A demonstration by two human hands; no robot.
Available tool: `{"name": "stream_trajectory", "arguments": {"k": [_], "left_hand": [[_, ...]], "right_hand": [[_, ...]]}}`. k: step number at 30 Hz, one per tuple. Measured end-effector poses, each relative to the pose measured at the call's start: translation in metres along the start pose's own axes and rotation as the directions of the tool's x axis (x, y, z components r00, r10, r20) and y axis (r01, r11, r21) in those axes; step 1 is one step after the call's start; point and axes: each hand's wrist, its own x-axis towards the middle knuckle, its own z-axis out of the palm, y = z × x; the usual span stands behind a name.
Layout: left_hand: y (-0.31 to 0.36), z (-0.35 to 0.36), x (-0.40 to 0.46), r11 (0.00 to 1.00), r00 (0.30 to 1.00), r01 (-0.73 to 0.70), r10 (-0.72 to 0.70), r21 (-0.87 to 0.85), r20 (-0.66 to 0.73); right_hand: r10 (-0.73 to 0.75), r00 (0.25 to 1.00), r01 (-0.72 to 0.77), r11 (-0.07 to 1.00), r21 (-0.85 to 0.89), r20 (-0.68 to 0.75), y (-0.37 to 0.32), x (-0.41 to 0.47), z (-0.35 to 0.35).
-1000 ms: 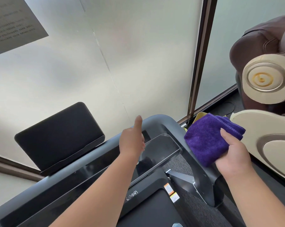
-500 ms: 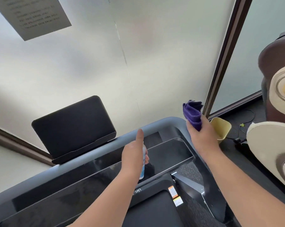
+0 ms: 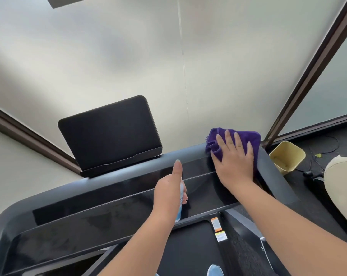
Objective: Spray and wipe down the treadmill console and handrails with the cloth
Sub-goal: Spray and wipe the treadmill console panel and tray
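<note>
Both forearms bare, no sleeves/watch/rings on left hand (image 3: 169, 193) or right hand (image 3: 233, 162).

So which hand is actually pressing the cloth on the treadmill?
The right hand, spread flat on the purple cloth at the console's right corner. The left hand grips a spray bottle instead.

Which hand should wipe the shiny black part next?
The right hand, probably. It lies flat on the purple cloth, pressing it onto the right end of the treadmill console. The left hand is busy holding the spray bottle, thumb up.
</note>
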Motion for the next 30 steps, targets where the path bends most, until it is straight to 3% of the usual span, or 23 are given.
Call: {"name": "stream_trajectory", "arguments": {"k": [14,19,26,30], "left_hand": [[-0.022,-0.08,0.0,0.998,0.998,-0.041,0.039,0.043,0.051],[-0.018,-0.081,-0.005,0.996,0.996,-0.045,0.039,0.077,0.083],[-0.011,-0.048,-0.018,0.994,0.989,-0.053,0.039,0.097,0.143],[-0.01,-0.02,-0.024,0.993,0.99,-0.051,0.036,0.105,0.135]], "right_hand": [[-0.252,0.961,0.236,0.962,0.14,0.114,-0.122,-0.063,0.025],[-0.319,0.933,0.31,0.948,0.075,0.165,-0.096,-0.054,0.008],[-0.14,0.979,0.14,0.99,0.01,0.151,0.001,-0.039,-0.021],[-0.155,0.976,0.148,0.987,0.055,0.153,0.042,-0.038,-0.032]]}}
